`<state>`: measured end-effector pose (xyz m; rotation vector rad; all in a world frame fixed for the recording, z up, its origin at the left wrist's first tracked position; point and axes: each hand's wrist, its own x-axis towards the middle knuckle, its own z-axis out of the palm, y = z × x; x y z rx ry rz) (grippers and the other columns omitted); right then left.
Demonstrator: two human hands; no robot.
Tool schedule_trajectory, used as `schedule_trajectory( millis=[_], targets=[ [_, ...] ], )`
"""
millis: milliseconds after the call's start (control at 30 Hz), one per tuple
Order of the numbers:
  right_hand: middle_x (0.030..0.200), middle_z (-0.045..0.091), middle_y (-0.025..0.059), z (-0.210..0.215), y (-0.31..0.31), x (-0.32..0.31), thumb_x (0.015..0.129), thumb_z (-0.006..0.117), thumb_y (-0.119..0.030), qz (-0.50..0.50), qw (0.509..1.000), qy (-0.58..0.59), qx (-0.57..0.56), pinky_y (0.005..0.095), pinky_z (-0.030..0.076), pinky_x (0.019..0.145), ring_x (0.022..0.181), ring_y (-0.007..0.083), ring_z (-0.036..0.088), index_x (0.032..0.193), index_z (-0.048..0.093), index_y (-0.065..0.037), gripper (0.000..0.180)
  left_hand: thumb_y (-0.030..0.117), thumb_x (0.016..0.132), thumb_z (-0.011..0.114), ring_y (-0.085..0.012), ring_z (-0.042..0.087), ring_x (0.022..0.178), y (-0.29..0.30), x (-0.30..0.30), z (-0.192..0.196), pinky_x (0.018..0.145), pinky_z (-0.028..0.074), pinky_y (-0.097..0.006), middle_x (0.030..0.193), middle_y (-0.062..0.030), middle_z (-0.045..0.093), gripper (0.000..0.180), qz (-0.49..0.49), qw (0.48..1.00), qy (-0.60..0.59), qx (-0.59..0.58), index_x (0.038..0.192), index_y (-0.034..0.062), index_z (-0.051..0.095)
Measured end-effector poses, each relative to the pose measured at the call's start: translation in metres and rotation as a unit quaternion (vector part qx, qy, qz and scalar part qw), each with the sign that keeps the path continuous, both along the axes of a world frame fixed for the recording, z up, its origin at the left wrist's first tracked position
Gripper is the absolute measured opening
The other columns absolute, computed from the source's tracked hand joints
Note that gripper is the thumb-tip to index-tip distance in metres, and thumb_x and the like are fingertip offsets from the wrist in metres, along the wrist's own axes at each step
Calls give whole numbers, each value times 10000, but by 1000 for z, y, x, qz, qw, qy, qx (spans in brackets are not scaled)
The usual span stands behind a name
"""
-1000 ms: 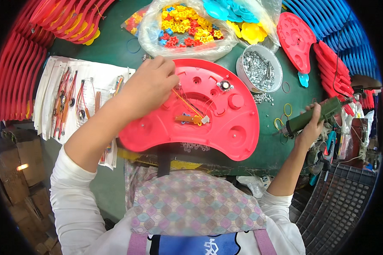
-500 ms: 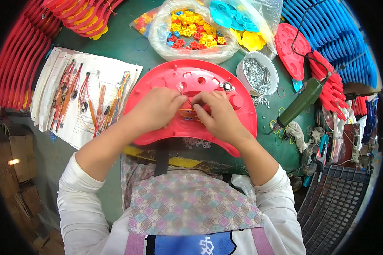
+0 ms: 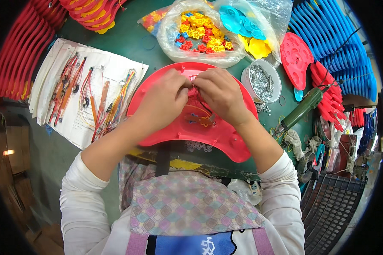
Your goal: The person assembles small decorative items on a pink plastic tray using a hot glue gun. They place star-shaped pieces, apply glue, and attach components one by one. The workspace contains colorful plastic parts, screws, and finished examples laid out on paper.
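Both hands meet over the red plastic shell point(image 3: 217, 131): left hand point(image 3: 164, 100) and right hand point(image 3: 219, 93) pinch thin red wires point(image 3: 198, 87) between curled fingertips, the shell directly beneath.

Red shell point(image 3: 187, 131) is smooth glossy plastic, bench top point(image 3: 132, 46) matt green, screws point(image 3: 259, 78) bright metal in a white plastic tub point(image 3: 247, 87), bag point(image 3: 174, 38) clear crinkled film, sheets point(image 3: 81, 123) matt paper, apron point(image 3: 187, 204) patterned cloth.
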<state>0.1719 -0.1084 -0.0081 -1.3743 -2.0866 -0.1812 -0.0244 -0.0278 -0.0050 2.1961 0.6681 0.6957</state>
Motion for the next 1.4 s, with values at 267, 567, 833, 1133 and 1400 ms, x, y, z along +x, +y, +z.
schedule_trajectory(
  millis=[267,567,833,1133,1400],
  targets=[
    [982,745,112,3,-14,-15,810,752,37,-56,949,283,-128,333,576,810,905,244,731,1044,738,-30,244,91,843,722,-338,623,921,6,2,-7,821,509,-450,927,-134,649,124,10,996,3,86,945,26,696],
    [916,667,91,-1,-7,-18,779,759,24,-42,967,237,-86,366,549,736,857,273,678,994,727,-60,233,142,758,817,-297,594,946,5,2,-15,823,500,-430,933,-95,634,215,31,984,6,174,913,60,694],
    [909,589,71,-9,13,-13,793,726,-64,-42,991,46,-118,422,520,689,826,281,634,876,665,-74,104,186,642,889,-288,543,1048,-2,2,-18,858,465,-426,1064,-71,594,450,73,965,107,227,1009,90,647],
    [916,610,70,-4,7,3,804,742,-83,-34,983,82,-162,419,541,735,855,294,656,931,683,-87,140,139,688,834,-285,537,1021,-7,7,-22,849,453,-422,1012,-71,580,320,67,964,66,249,954,77,668],
    [950,623,62,-5,-4,25,779,766,-95,-107,989,15,-99,412,514,801,922,292,593,898,690,-92,141,149,749,811,-277,531,1073,-7,10,-20,901,448,-421,1054,-86,567,257,25,948,146,283,960,52,702]
  ],
)
